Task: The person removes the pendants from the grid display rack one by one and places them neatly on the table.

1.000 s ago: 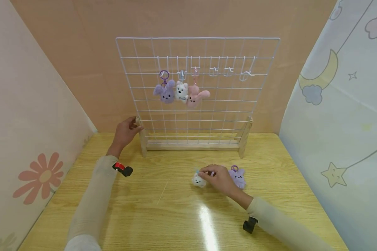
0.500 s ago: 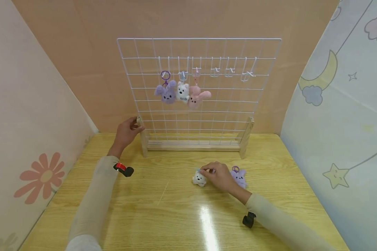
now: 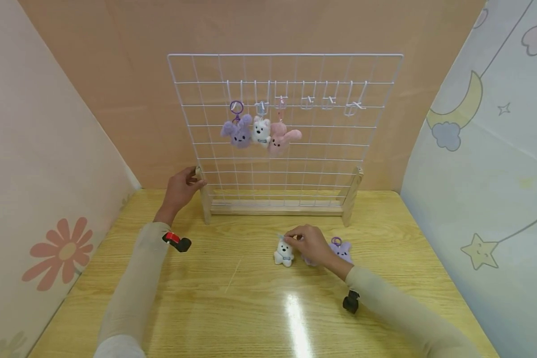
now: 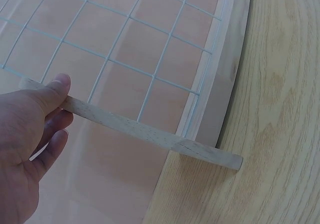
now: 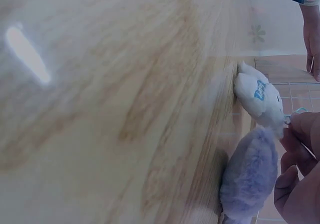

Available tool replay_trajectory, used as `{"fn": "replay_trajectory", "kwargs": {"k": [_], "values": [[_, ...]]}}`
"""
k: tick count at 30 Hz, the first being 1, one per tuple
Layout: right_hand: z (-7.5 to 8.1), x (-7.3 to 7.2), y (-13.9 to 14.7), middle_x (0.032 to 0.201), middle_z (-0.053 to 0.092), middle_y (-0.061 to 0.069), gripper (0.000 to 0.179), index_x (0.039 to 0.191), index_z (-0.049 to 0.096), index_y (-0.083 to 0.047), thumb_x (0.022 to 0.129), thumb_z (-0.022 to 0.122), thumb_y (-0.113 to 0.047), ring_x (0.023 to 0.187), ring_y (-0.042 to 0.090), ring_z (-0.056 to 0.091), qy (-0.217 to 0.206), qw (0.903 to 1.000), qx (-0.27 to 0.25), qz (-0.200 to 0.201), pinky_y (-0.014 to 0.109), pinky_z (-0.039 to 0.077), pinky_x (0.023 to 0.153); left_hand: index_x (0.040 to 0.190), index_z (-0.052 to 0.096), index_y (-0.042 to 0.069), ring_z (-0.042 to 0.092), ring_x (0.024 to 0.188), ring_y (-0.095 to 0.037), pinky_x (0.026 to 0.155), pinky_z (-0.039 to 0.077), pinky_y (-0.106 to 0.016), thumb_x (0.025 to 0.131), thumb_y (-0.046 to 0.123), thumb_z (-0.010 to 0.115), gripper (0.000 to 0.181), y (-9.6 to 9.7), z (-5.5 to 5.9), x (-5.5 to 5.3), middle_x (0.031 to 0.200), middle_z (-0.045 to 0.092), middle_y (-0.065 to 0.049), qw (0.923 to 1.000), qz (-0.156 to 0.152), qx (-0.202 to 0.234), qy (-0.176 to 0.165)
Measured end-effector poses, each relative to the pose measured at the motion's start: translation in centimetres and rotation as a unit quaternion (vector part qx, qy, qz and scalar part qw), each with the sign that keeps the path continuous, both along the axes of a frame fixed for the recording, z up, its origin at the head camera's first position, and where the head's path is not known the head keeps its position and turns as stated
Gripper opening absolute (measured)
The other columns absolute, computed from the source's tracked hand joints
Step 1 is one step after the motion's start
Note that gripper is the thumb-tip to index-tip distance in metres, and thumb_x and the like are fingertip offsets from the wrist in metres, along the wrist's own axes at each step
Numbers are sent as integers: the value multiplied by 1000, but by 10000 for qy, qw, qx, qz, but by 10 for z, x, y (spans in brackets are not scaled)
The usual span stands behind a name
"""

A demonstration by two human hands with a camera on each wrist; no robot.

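My right hand (image 3: 312, 246) pinches the light blue ring of a white plush dog keychain (image 3: 284, 253), which stands nearly upright at the table. Partly hidden by that hand is a purple plush (image 5: 250, 176). Another purple plush keychain (image 3: 341, 252) with a purple ring lies just to its right. At the rack's left side, my left hand (image 3: 179, 194) grips the top of the wooden upright (image 4: 135, 129) between thumb and fingers. On the white wire grid rack (image 3: 322, 149) hang a purple plush (image 3: 237, 133), a white plush dog (image 3: 261, 132) and a pink plush (image 3: 279, 138).
Several white hooks line the grid, among them a bare hook (image 3: 308, 102) and another bare hook (image 3: 354, 107) farther right. The rack stands at the back of the wooden table (image 3: 197, 298), before a tan wall (image 3: 94, 64). Printed sheets flank both sides.
My right hand has lifted the white plush's ring slightly, and the plush has tipped more upright. More of the purple plush beneath that hand now shows. The left hand keeps its grip.
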State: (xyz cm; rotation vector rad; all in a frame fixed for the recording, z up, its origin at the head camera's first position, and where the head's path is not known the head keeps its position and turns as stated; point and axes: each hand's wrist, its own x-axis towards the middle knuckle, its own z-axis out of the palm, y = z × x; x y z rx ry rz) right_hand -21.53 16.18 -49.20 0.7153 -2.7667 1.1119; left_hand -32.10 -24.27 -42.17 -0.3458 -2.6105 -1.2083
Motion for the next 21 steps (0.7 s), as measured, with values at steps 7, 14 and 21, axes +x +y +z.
{"fn": "replay_trajectory", "kwargs": {"k": [7,14,21], "values": [[-5,-10,-2,98,79,-1,14,102,83,-14,96,74,-23,82,10,65,-39,9997,154,166,29,54,70,151,47,1,64,117,-42,94,55,-58,99,24,70,61,0,1,0,141,58,-26,9999,-18,31,-94],[-10,-18,-3,93,79,-3,14,101,83,-14,96,74,-24,57,1,50,-187,9990,333,243,23,45,59,151,47,0,65,116,-42,93,56,-58,99,22,71,61,0,0,0,140,59,-27,10000,-31,57,-37],[-14,-22,-5,90,78,-4,13,102,83,-15,97,73,-23,47,4,43,-529,9976,332,300,21,36,48,149,49,0,66,114,-41,92,57,-57,99,25,71,60,-1,-1,0,139,60,-26,10000,-36,53,13]]}}
